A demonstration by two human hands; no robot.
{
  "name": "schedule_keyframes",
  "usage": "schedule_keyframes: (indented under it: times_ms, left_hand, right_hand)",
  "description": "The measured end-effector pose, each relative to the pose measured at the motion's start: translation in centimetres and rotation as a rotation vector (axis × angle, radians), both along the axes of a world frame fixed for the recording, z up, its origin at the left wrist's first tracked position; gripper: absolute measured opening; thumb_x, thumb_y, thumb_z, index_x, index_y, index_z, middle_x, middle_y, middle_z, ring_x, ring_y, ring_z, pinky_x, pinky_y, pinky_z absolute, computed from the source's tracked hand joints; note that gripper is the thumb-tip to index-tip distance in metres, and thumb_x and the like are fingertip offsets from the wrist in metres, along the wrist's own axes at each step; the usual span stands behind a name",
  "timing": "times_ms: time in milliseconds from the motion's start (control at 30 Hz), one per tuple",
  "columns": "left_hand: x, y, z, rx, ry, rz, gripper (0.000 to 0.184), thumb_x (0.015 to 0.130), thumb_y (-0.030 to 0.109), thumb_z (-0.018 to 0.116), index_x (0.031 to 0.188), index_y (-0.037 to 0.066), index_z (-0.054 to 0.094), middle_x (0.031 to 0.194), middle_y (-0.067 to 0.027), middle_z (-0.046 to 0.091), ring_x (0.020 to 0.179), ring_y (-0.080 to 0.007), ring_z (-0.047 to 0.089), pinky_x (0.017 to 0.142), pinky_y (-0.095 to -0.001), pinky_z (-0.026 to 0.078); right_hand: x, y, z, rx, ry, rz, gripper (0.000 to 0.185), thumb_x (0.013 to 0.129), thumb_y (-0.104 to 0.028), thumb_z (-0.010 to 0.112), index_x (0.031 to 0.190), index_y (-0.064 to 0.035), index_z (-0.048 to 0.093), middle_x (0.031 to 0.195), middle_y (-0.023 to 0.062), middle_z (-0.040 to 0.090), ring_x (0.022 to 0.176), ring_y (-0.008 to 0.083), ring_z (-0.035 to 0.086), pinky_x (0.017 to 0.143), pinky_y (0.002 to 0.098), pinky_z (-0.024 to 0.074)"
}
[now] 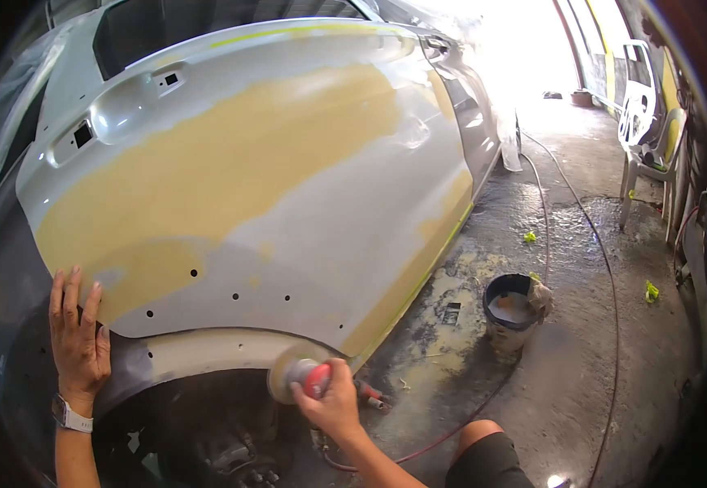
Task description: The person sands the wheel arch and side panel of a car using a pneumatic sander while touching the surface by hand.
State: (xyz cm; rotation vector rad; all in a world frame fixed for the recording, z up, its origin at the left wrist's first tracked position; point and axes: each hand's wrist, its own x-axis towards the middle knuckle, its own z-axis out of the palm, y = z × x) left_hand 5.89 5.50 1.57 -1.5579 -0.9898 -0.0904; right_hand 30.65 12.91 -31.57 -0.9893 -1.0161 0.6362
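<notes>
A car door panel, grey with large tan filler patches, fills the middle of the head view. My left hand, a watch on its wrist, lies with fingers spread on the panel's lower left edge. My right hand is wrapped round a red and grey sander. The round disc of the sander is at the wheel arch edge, just under the panel; it looks blurred, and whether it touches the surface is hard to tell.
A dark bucket of murky liquid with a cloth on its rim stands on the wet floor. Hoses run across the floor. White plastic chairs stand at the right. My knee shows at the bottom.
</notes>
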Motion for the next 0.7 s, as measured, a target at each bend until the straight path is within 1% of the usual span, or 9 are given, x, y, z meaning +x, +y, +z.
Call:
schedule_keyframes:
  times_ms: [100, 167, 300, 433, 467, 600, 700]
  left_hand:
    - [0.1, 0.0, 0.0, -0.003, -0.006, 0.003, 0.064, 0.093, 0.01, 0.052, 0.157, 0.015, 0.049, 0.169, -0.0152, 0.038, 0.159, -0.0435, 0.028, 0.13, -0.0551, 0.025]
    - [0.2, 0.1, 0.0, -0.003, -0.006, -0.007, 0.064, 0.093, 0.009, 0.052, 0.156, 0.015, 0.049, 0.169, -0.0153, 0.038, 0.159, -0.0436, 0.028, 0.13, -0.0552, 0.026]
    - [0.2, 0.0, 0.0, -0.011, -0.012, -0.007, 0.063, 0.092, 0.009, 0.052, 0.155, 0.015, 0.05, 0.168, -0.0155, 0.039, 0.159, -0.0439, 0.028, 0.13, -0.0551, 0.026]
    - [0.4, -0.1, -0.1, -0.007, -0.014, 0.011, 0.062, 0.093, 0.012, 0.053, 0.154, 0.014, 0.051, 0.167, -0.0157, 0.04, 0.158, -0.0442, 0.029, 0.129, -0.055, 0.027]
    - [0.6, -0.1, 0.0, 0.004, -0.002, -0.01, 0.063, 0.09, 0.011, 0.058, 0.153, 0.015, 0.053, 0.166, -0.0154, 0.041, 0.157, -0.0436, 0.031, 0.128, -0.0548, 0.03]
    - [1.3, -0.3, 0.2, -0.009, -0.009, -0.034, 0.065, 0.088, 0.012, 0.061, 0.152, 0.016, 0.053, 0.165, -0.0147, 0.042, 0.155, -0.0428, 0.033, 0.127, -0.0539, 0.032]
    - [1.5, -0.4, 0.3, -0.013, -0.022, -0.038, 0.066, 0.087, 0.012, 0.062, 0.152, 0.017, 0.053, 0.165, -0.0139, 0.042, 0.155, -0.0425, 0.034, 0.126, -0.054, 0.034]
  right_hand:
    - [0.5, 1.2, -4.0, -0.092, 0.046, 0.025, 0.063, 0.077, -0.03, 0.091, 0.12, -0.0024, 0.052, 0.107, 0.0225, 0.06, 0.097, 0.043, 0.064, 0.086, 0.0496, 0.0532]
    - [1.0, 1.0, -4.6, -0.157, 0.03, -0.014, 0.064, 0.076, -0.03, 0.091, 0.12, -0.0023, 0.052, 0.107, 0.0223, 0.06, 0.098, 0.0427, 0.063, 0.087, 0.0491, 0.0528]
    - [0.4, 1.6, -5.7, -0.116, 0.065, -0.034, 0.065, 0.076, -0.029, 0.091, 0.12, -0.0022, 0.051, 0.107, 0.0218, 0.06, 0.097, 0.0419, 0.063, 0.087, 0.0488, 0.0523]
    - [0.3, 1.3, -2.7, -0.023, 0.015, -0.044, 0.064, 0.076, -0.027, 0.091, 0.12, -0.0021, 0.051, 0.106, 0.0212, 0.059, 0.096, 0.0413, 0.062, 0.085, 0.0488, 0.052]
    - [0.2, 1.2, -1.7, -0.002, -0.001, -0.042, 0.064, 0.076, -0.027, 0.091, 0.12, -0.0021, 0.051, 0.106, 0.021, 0.059, 0.095, 0.0412, 0.062, 0.084, 0.0487, 0.052]
    - [-0.1, 0.8, 0.5, 0.05, -0.019, -0.002, 0.062, 0.075, -0.023, 0.091, 0.119, -0.0018, 0.052, 0.107, 0.0207, 0.057, 0.096, 0.0404, 0.062, 0.084, 0.0474, 0.0525]
    - [-0.6, 0.6, 2.1, 0.121, -0.09, -0.034, 0.062, 0.075, -0.022, 0.09, 0.12, -0.0019, 0.052, 0.108, 0.021, 0.057, 0.095, 0.0403, 0.062, 0.083, 0.0475, 0.0526]
